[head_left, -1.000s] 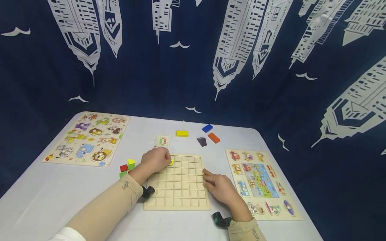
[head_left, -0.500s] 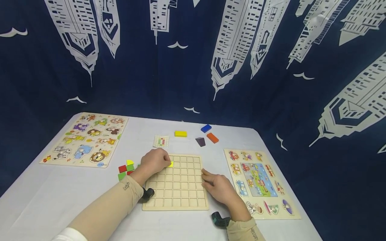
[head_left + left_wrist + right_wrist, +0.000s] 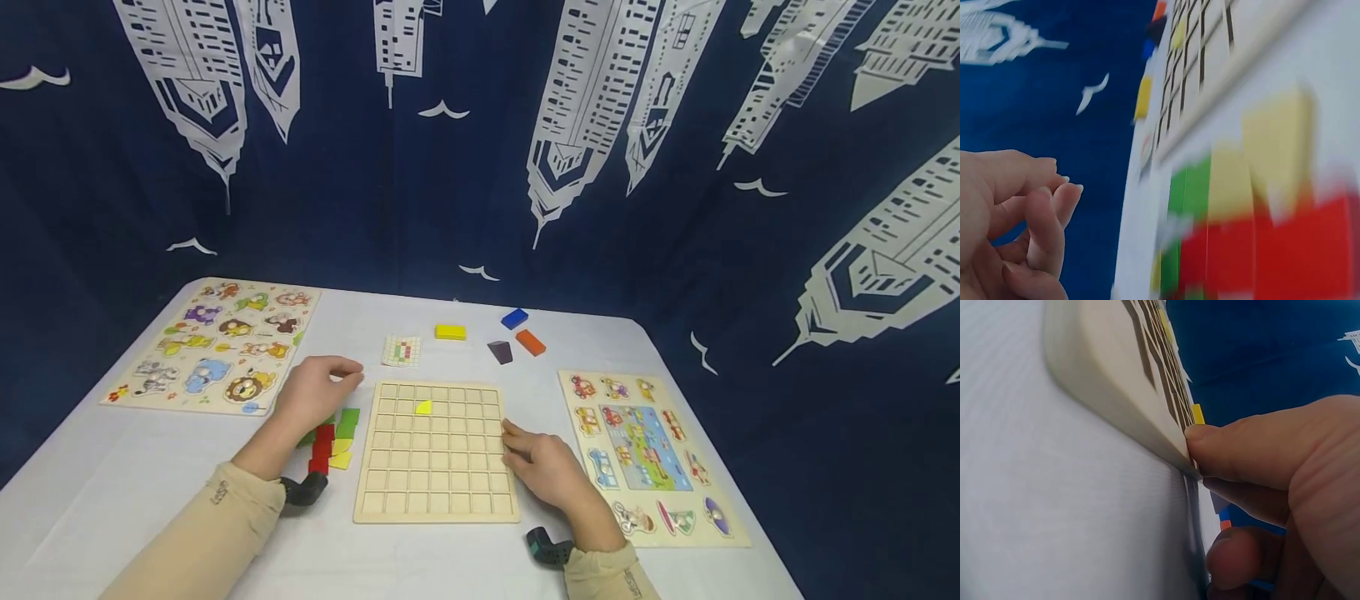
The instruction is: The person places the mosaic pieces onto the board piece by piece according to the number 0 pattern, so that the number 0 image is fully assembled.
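Note:
A wooden grid board point(image 3: 438, 492) lies on the white table, with a yellow quarter-round tile point(image 3: 423, 407) in one cell of its upper part. My right hand point(image 3: 551, 471) pinches the board's right edge; in the right wrist view the thumb point(image 3: 1235, 450) lies on the rim. My left hand point(image 3: 311, 392) is above the table left of the board, fingers loosely bent, holding nothing. Close below it lie red tiles point(image 3: 322, 446), green tiles point(image 3: 347, 422) and yellow tiles point(image 3: 341, 454), partly hidden by the hand and blurred in the left wrist view.
A small pattern card point(image 3: 402, 351) lies behind the board. Further back are a yellow block point(image 3: 450, 332), a blue block point(image 3: 514, 318), an orange block point(image 3: 531, 342) and a dark wedge-shaped block point(image 3: 500, 352). An animal puzzle point(image 3: 176, 396) lies left, a vehicle puzzle point(image 3: 697, 533) right.
The left hand has let go of the yellow quarter-round tile, which stays in its cell, and has moved left over the loose tiles. The right hand has stayed at the board's edge.

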`<state>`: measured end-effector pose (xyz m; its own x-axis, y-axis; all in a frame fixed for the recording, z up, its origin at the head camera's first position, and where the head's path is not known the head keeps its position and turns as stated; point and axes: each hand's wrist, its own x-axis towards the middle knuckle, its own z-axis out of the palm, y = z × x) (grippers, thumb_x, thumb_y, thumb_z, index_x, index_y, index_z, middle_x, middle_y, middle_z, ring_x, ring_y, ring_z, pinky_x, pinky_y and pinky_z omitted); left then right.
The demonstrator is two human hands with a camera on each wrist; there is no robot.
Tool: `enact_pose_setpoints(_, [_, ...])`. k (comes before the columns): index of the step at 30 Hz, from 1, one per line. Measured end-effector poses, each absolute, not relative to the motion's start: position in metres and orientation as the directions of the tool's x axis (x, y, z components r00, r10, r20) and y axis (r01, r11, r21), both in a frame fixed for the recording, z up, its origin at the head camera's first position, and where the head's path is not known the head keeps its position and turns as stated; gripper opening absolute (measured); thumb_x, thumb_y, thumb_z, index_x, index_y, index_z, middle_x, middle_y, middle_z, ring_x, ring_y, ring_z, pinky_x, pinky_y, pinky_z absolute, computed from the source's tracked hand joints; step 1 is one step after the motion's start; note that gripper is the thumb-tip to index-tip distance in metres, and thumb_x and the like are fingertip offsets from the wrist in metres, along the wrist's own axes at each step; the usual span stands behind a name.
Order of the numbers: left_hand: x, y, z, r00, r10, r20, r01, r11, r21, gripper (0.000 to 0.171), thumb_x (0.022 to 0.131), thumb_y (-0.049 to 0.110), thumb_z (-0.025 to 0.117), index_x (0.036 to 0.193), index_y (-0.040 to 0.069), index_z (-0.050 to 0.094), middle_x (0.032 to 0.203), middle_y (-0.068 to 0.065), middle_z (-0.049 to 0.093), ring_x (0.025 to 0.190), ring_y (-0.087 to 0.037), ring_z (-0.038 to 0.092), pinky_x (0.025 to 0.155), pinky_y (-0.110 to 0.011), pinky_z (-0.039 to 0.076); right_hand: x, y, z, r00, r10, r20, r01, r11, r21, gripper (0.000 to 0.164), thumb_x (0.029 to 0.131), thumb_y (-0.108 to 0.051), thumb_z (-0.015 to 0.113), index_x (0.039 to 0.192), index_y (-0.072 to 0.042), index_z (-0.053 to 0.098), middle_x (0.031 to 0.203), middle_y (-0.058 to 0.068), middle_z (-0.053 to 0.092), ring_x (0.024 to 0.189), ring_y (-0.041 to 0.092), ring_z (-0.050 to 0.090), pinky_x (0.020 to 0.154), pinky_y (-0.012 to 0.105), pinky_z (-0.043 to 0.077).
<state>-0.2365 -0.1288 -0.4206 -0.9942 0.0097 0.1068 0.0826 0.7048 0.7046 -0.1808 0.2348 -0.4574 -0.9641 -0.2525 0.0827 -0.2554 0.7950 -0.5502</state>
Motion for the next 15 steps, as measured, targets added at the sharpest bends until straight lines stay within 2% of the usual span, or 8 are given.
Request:
enact_pose_setpoints(5, [-0.220, -0.164, -0.429, -0.994, -0.037, 0.106, 0.048, 0.709, 0.704, 0.032, 0.100, 0.025, 0.065, 0.123, 0.006, 0.074, 0.121, -0.017, 0.073, 0.103, -0.032, 0.066, 0.079, -0.040, 0.053, -0.179, 0.235, -0.454, -0.967, -0.242, 0.077, -0.245, 0.802, -0.545, 0.036, 0.095, -0.013, 0.072, 0.129, -0.002, 0.070, 0.149, 0.003, 0.057, 0.139, 0.030, 0.053, 0.112, 0.049, 0.043])
enact_pose_setpoints(9, [-0.213, -0.179, -0.443, -0.996, -0.019, 0.082, 0.044, 0.715, 0.698, 0.035, 0.099, 0.025, 0.067, 0.126, 0.003, 0.072, 0.124, -0.020, 0.072, 0.112, -0.038, 0.065, 0.087, -0.048, 0.056, -0.179, 0.235, -0.455, -0.966, -0.245, 0.078, -0.246, 0.795, -0.555, 0.035, 0.095, -0.012, 0.072, 0.129, -0.002, 0.070, 0.149, 0.004, 0.057, 0.139, 0.030, 0.053, 0.112, 0.049, 0.043])
enact_pose_setpoints(15, [-0.209, -0.193, -0.455, -0.999, 0.015, 0.047, 0.043, 0.755, 0.655, 0.042, 0.094, 0.021, 0.073, 0.129, -0.002, 0.069, 0.131, -0.025, 0.067, 0.127, -0.047, 0.057, 0.098, -0.060, 0.049, -0.180, 0.235, -0.458, -0.967, -0.247, 0.062, -0.236, 0.781, -0.578, 0.035, 0.095, -0.015, 0.072, 0.129, -0.004, 0.070, 0.150, 0.002, 0.056, 0.140, 0.028, 0.052, 0.113, 0.048, 0.042])
